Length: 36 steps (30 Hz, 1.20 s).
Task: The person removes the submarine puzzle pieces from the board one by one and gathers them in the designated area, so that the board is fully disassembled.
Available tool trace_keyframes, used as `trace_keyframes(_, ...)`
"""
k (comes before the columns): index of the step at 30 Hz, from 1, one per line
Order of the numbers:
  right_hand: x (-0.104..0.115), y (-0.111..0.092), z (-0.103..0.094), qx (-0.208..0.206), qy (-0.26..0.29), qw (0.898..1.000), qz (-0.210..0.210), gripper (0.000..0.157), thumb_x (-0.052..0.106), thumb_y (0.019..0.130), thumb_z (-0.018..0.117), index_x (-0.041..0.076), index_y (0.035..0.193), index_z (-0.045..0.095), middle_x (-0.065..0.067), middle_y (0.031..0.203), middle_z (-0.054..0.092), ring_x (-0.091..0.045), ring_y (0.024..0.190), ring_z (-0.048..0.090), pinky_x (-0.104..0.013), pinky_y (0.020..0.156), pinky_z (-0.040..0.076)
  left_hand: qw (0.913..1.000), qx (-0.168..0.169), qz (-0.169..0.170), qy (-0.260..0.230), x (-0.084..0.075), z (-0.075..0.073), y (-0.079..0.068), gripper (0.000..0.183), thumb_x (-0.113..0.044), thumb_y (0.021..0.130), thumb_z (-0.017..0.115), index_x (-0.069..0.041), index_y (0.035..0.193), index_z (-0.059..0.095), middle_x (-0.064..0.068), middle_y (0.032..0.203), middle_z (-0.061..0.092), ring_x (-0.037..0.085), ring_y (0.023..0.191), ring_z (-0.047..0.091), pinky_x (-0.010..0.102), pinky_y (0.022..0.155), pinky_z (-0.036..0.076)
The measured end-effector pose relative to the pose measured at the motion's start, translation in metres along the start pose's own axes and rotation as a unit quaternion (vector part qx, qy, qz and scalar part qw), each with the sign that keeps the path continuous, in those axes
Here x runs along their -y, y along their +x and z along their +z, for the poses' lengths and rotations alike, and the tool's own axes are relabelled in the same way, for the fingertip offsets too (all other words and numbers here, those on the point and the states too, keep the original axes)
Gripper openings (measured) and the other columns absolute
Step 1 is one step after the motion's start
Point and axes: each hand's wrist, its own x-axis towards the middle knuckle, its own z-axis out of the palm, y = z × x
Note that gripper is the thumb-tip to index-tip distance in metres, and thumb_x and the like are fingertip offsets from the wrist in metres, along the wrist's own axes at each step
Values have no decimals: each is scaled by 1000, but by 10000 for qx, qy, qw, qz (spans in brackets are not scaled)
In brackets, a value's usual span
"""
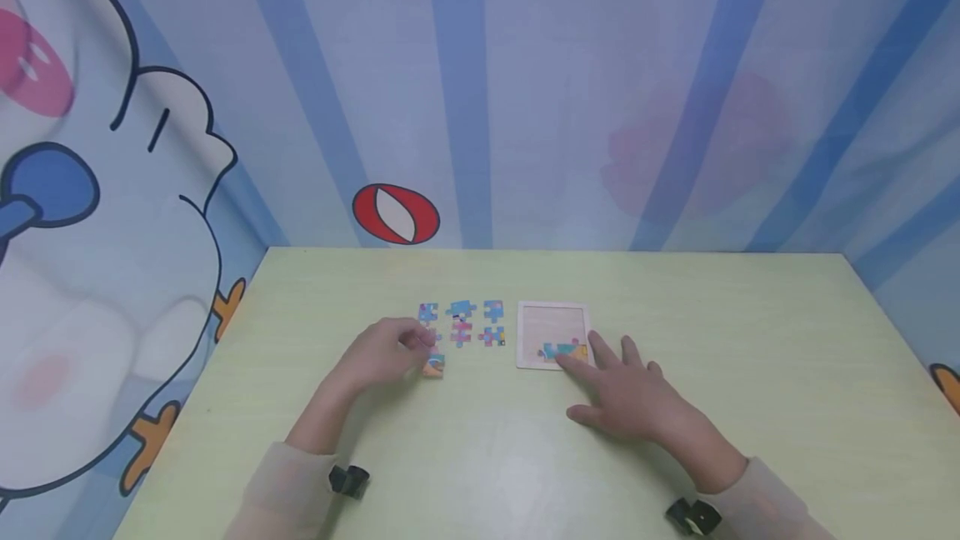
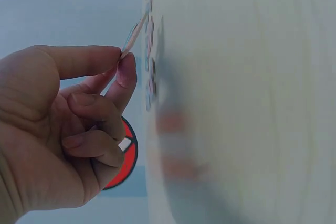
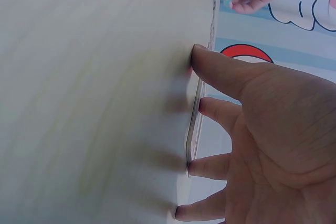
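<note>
My left hand (image 1: pixel 390 350) pinches a jigsaw puzzle piece (image 1: pixel 433 367) between thumb and fingers. Edge-on in the left wrist view, the thin piece (image 2: pixel 134 36) tilts up from the fingertips, held off the table. The right hand (image 1: pixel 626 394) spreads its fingers over the near right corner of a square puzzle tray (image 1: pixel 519 332). Its index fingertip rests on joined blue and orange pieces (image 1: pixel 573 351) lying along the tray's near edge. In the right wrist view, the fingers (image 3: pixel 210 167) are straight and reach the tray's side, with the thumb tip down at the table.
Several loose puzzle pieces (image 1: pixel 461 332) lie in rows left of the tray, close beside the left hand. The pale table (image 1: pixel 712 340) ends at a blue striped, cartoon-printed backdrop (image 1: pixel 555 107).
</note>
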Motion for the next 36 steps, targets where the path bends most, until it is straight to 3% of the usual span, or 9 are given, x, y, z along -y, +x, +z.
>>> trace_keyframes(8,-2,1,1,-9,-2,10000,-22,71,52,97,68,28,159,44,-27,164,27,-69,140,24,-83,94,34,9999,89,-77,75,16,-3,-5,10,-17,97,71,-14,105,77,0,102,71,22,94,62,44,85,53)
trace_keyframes(20,-1,0,1,38,54,10000,4,71,52,97,68,28,159,43,-27,165,26,-68,141,23,-83,95,34,9988,-129,-307,360,16,-4,-4,17,-18,96,70,-14,111,77,1,103,71,21,93,61,45,88,53)
trace_keyframes(28,-1,0,0,27,9,10000,5,71,52,97,68,28,159,44,-27,165,27,-68,140,24,-83,94,35,9993,-198,-85,298,-4,-1,2,15,-25,97,72,-17,109,77,-2,100,69,18,86,61,38,77,52)
trace_keyframes(36,-1,1,0,27,39,10000,4,72,52,97,68,28,160,43,-27,165,26,-68,141,23,-84,94,34,9999,98,79,-5,-33,14,13,12,-27,97,73,-20,107,76,-1,97,65,21,56,62,36,54,54)
